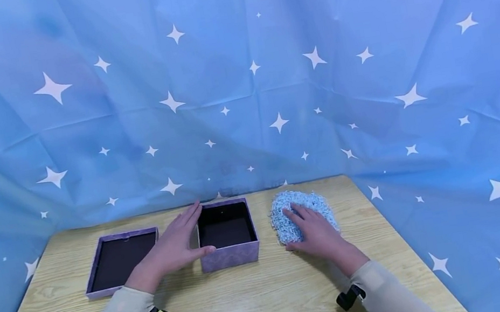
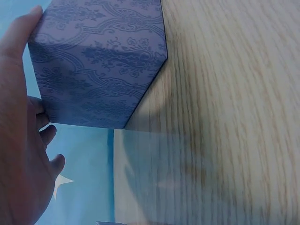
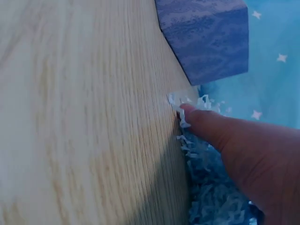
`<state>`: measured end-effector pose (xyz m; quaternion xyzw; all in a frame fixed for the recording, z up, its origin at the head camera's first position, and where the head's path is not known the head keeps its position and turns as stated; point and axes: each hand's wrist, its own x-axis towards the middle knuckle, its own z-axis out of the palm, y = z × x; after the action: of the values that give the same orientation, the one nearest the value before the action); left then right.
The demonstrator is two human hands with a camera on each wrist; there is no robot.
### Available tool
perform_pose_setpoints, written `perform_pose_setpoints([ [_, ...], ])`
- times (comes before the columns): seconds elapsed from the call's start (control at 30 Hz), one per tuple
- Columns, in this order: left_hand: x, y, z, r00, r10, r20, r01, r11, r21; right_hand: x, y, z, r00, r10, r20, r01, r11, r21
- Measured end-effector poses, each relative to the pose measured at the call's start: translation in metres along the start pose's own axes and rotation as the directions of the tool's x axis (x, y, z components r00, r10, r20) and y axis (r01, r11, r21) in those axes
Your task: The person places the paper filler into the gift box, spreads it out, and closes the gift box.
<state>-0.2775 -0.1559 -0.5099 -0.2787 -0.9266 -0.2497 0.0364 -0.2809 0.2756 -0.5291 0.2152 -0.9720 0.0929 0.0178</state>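
A purple patterned box (image 1: 230, 257) with a black inside stands upright on the table, its top open. My left hand (image 1: 173, 244) lies along its left side, fingers stretched towards the far corner and thumb at the near left corner. In the left wrist view, the thumb touches the patterned box wall (image 2: 98, 61) near its top. To the right of the box lies a pile of light blue shredded paper (image 1: 283, 213). My right hand (image 1: 315, 234) rests on the pile with fingers spread; in the right wrist view, its thumb touches paper shreds (image 3: 211, 192) at the edge.
A shallow purple lid (image 1: 124, 258) with a dark inside lies left of the box, partly behind my left wrist. The wooden table (image 1: 273, 305) ends at a blue curtain (image 1: 217, 74) with white stars, behind and on both sides.
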Motion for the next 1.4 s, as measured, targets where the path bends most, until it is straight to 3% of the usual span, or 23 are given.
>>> perform_pose_setpoints([
  [0.67,0.003,0.0,0.007,0.998,-0.047,0.043,0.051,0.993,-0.104,0.016,0.024,0.012,0.998,-0.05,-0.043,0.055,0.991,0.124],
  [1.0,0.005,0.0,0.006,0.998,-0.052,0.042,0.056,0.994,-0.098,0.016,0.029,0.008,0.988,-0.044,-0.145,0.075,0.975,0.21],
  [1.4,0.003,-0.004,0.003,0.999,-0.04,0.025,0.042,0.996,-0.079,0.009,0.023,-0.02,0.955,-0.039,-0.295,0.131,0.945,0.3],
])
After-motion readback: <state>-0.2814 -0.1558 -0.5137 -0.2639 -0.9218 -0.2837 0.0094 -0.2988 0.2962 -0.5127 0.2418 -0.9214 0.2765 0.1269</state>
